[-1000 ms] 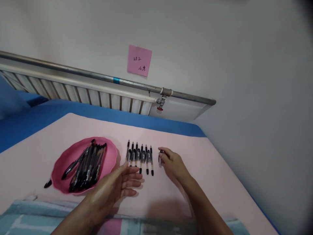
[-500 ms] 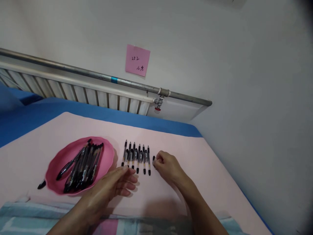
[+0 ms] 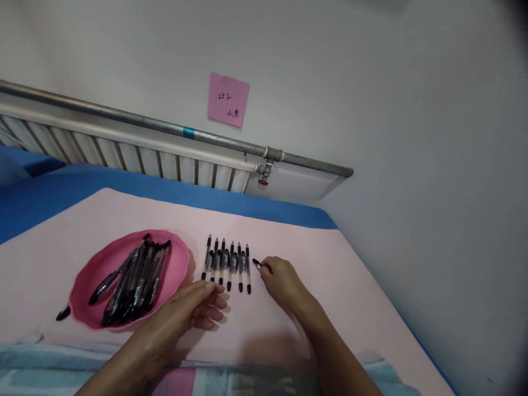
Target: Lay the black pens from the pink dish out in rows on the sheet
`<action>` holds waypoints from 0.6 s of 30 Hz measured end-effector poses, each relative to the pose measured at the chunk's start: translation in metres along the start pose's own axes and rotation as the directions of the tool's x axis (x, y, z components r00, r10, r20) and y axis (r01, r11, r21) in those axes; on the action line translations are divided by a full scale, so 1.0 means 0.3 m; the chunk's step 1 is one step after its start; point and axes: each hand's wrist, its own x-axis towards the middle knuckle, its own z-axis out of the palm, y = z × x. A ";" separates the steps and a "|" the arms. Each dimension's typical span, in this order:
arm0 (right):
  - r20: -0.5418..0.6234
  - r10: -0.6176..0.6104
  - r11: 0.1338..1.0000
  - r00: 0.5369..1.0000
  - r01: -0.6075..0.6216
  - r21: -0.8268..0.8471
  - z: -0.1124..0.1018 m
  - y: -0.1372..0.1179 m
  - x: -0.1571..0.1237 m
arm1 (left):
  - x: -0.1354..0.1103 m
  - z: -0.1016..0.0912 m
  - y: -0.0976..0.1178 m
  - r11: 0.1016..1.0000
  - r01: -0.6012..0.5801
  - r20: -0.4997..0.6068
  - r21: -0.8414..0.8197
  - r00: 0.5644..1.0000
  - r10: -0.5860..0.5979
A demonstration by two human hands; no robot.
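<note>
My right hand (image 3: 284, 281) pinches a black-tipped pen cap (image 3: 257, 263) just right of a row of pens. Several uncapped pens (image 3: 248, 270) lie side by side, tips pointing away from me. Between them rest loose clear caps (image 3: 235, 262) with black ends. My left hand (image 3: 192, 308) hovers at the near ends of the leftmost pens, fingers loosely apart with nothing in them; whether it touches a pen I cannot tell. To its left, a pink scalloped bowl (image 3: 183, 264) holds a pile of capped pens (image 3: 138, 280).
A black pen or cap end (image 3: 63, 313) sticks out beside the bowl's left side. The pale pink tabletop (image 3: 330, 286) has blue (image 3: 264, 208) along its far edge. Behind it are a white radiator (image 3: 148, 159), a metal pipe (image 3: 231, 142) with a red-handled valve (image 3: 263, 182), and a pink note (image 3: 228, 99).
The cap in my right hand has turned from nearly upright to tilted, its black end now pointing left. My left hand stays about where it was. The whole view has shifted slightly.
</note>
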 end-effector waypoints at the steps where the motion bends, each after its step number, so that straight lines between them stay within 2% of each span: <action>1: -0.002 0.006 1.000 1.000 -0.006 0.016 0.002 0.004 0.001 | 0.000 0.000 0.000 1.000 0.000 0.002 0.003 1.000 0.000; 9: -0.040 0.042 0.995 0.998 -0.038 0.094 0.019 0.042 0.010 | -0.001 -0.001 -0.006 1.000 -0.009 0.005 0.020 1.000 0.009; 18: -0.084 0.033 0.993 0.996 -0.023 0.119 0.039 0.026 0.023 | -0.008 0.001 -0.005 0.997 -0.021 -0.003 0.069 1.000 0.021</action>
